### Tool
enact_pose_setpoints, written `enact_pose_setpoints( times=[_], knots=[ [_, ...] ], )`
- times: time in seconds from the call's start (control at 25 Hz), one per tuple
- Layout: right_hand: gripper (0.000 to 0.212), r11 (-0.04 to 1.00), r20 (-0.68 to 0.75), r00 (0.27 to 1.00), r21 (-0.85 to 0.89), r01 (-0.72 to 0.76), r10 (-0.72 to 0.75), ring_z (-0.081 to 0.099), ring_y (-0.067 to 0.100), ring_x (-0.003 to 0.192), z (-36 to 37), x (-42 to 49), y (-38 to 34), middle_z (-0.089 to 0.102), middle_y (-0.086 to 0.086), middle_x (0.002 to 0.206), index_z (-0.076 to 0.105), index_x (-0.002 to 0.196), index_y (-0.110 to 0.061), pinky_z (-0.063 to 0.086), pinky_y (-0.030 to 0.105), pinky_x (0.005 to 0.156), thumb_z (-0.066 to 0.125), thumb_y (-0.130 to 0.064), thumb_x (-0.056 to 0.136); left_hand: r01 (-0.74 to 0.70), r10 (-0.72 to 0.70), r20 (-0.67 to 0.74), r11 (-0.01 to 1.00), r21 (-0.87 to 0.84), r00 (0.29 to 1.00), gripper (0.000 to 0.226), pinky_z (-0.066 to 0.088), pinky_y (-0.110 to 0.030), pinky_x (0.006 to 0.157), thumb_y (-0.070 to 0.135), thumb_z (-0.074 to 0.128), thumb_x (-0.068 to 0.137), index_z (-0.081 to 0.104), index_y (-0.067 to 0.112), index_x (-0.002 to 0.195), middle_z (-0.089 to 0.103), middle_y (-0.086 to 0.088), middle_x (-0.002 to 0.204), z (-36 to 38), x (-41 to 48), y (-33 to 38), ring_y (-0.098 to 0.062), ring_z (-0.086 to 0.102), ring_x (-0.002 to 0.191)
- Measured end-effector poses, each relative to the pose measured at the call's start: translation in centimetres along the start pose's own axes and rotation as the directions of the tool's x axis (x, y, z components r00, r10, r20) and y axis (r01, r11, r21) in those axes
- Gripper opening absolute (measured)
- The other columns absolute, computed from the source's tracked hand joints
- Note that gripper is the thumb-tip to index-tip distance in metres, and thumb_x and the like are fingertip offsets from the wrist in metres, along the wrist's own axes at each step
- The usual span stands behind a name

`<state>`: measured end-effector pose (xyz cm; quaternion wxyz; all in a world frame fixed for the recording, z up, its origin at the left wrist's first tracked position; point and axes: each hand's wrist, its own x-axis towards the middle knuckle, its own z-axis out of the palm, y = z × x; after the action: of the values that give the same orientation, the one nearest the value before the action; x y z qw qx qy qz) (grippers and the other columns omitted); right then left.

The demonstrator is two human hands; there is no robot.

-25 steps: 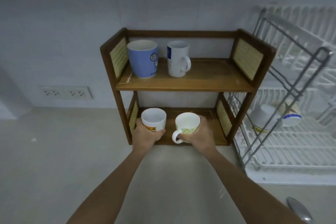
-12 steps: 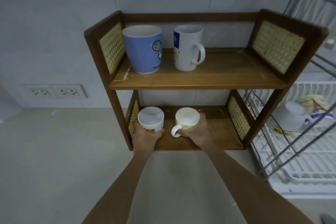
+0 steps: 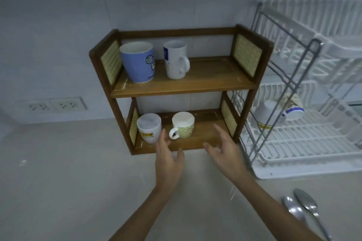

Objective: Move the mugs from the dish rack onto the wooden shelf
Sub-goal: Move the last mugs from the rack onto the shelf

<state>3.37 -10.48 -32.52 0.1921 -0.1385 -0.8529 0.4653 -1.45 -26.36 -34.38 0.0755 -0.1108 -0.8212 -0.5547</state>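
Two mugs (image 3: 166,128) on lower shelf (image 3: 203,137), just beyond both hands (image 3: 197,154), empty w/ fingers spread

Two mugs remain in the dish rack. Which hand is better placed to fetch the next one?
Probably the right hand. It is open, empty and nearer the dish rack, where the white mug lies on its side. The left hand is also empty but sits farther away, before the shelf's lower tier.
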Motion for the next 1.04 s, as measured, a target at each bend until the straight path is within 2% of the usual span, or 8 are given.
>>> enact_pose_setpoints(
  times=[0.12,0.28,0.44,0.56,0.6,0.72,0.88,1.04],
  knots=[
    [0.049,0.991,-0.132,0.982,-0.026,0.130,-0.132,0.059,0.001,0.098,-6.2,-3.9,0.5,0.060,-0.021,0.109,0.052,0.123,-0.035,0.051,0.019,0.075,0.069,-0.014,0.082,-0.325,0.314,0.162,0.944,0.049,0.935,0.056,0.038,-0.019,0.102,0.009,0.059,0.088,0.040,0.022,0.139,0.045,0.005,0.136,2.1,-3.5,3.3,-0.003,0.042,0.124],
    [0.039,0.990,-0.292,0.947,-0.083,0.112,-0.132,0.062,0.003,0.089,-14.1,-5.0,3.5,0.065,-0.016,0.095,0.060,0.108,-0.030,0.052,0.019,0.069,0.067,-0.003,0.081,-0.742,0.708,0.290,0.670,0.011,0.644,0.040,0.045,-0.026,0.098,-0.001,0.062,0.083,0.059,0.005,0.122,0.061,-0.010,0.122,6.8,-5.1,7.4,-0.015,0.055,0.115],
    [0.036,0.984,-0.333,0.938,-0.171,0.039,-0.096,0.061,0.002,0.090,-20.3,-2.1,7.3,0.064,-0.013,0.094,0.059,0.107,-0.027,0.052,0.022,0.069,0.067,-0.003,0.081,-0.870,0.840,0.384,0.468,-0.156,0.383,0.035,0.043,-0.026,0.100,-0.006,0.059,0.081,0.065,0.005,0.114,0.067,-0.011,0.113,12.6,-5.5,11.5,-0.019,0.058,0.111],
    [0.030,0.972,-0.319,0.948,-0.220,-0.082,0.008,0.062,0.016,0.090,-24.4,3.1,10.4,0.065,-0.003,0.095,0.060,0.108,-0.016,0.047,0.028,0.073,0.067,-0.008,0.080,-0.975,0.830,0.529,0.220,-0.019,0.177,0.027,0.049,-0.030,0.086,-0.002,0.068,0.073,0.071,0.011,0.096,0.071,-0.005,0.094,17.8,-3.9,14.8,-0.020,0.064,0.094],
    [0.030,0.964,-0.294,0.951,-0.209,-0.164,0.098,0.062,0.020,0.092,-25.6,5.3,11.5,0.066,0.001,0.098,0.060,0.110,-0.014,0.043,0.027,0.075,0.067,-0.012,0.081,-0.987,0.775,0.612,0.113,0.113,0.159,0.023,0.050,-0.031,0.083,0.002,0.072,0.072,0.071,0.013,0.092,0.070,-0.003,0.089,19.5,-3.0,15.9,-0.020,0.065,0.088],
    [0.043,0.900,-0.181,0.914,-0.186,-0.393,0.362,0.058,0.026,0.104,-27.7,11.5,14.4,0.064,0.011,0.117,0.054,0.121,-0.011,0.038,0.027,0.078,0.065,-0.028,0.083,-0.891,0.292,0.895,-0.205,0.404,0.338,0.029,0.038,-0.040,0.100,0.006,0.059,0.087,0.058,0.009,0.115,0.063,-0.010,0.114,23.5,-0.3,17.6,-0.028,0.055,0.108],
    [0.069,0.865,-0.110,0.870,-0.105,-0.491,0.480,0.055,0.032,0.111,-26.8,16.1,17.2,0.054,0.017,0.130,0.039,0.135,-0.006,0.042,0.031,0.077,0.062,-0.045,0.083,-0.590,0.015,0.918,-0.762,0.267,0.397,0.073,0.013,-0.053,0.113,0.025,0.054,0.094,0.012,-0.002,0.147,0.021,-0.020,0.154,26.2,1.8,15.2,-0.039,0.018,0.141],
    [0.087,0.872,-0.090,0.871,-0.045,-0.488,0.483,0.051,0.035,0.116,-24.6,18.6,19.2,0.049,0.022,0.133,0.030,0.137,0.003,0.042,0.034,0.081,0.065,-0.053,0.079,-0.440,-0.042,0.885,-0.878,0.189,0.464,0.095,0.005,-0.062,0.109,0.025,0.068,0.084,0.002,-0.001,0.148,0.010,-0.019,0.157,27.5,3.1,14.4,-0.043,0.011,0.142]
  ],
)
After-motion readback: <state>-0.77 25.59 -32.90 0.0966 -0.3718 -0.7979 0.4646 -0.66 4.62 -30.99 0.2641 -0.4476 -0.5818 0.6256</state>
